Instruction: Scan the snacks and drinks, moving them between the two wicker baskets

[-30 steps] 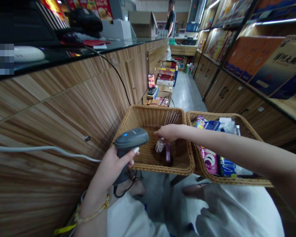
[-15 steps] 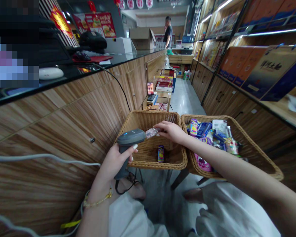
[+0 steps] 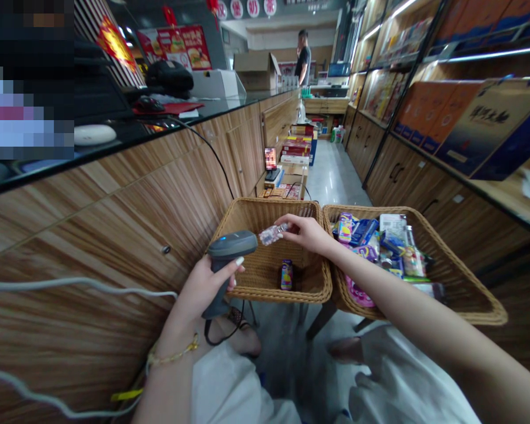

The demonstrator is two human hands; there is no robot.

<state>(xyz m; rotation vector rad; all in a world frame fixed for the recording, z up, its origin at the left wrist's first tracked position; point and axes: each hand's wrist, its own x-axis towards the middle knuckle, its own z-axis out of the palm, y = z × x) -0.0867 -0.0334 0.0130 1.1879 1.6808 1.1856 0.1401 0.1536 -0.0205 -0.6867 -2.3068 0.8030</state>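
Hands apart: left hand [image 3: 203, 288] grips a barcode scanner [image 3: 229, 250], right [image 3: 304, 231] pinches a packet [image 3: 271, 234] over a wicker basket [image 3: 247, 213].

Head view faces forward, down; close above left hand [image 3: 205, 288], right hand [image 3: 302, 232].

Barcode scanner [image 3: 232, 245] (left hand [image 3: 202, 291]), small packet [image 3: 271, 234] (right hand [image 3: 304, 231])

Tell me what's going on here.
The person's left hand grips a handheld barcode scanner. Their right hand pinches a small clear packet just beside the scanner's head, above a wicker basket holding one purple-and-yellow item. The adjacent wicker basket is full of packaged goods.
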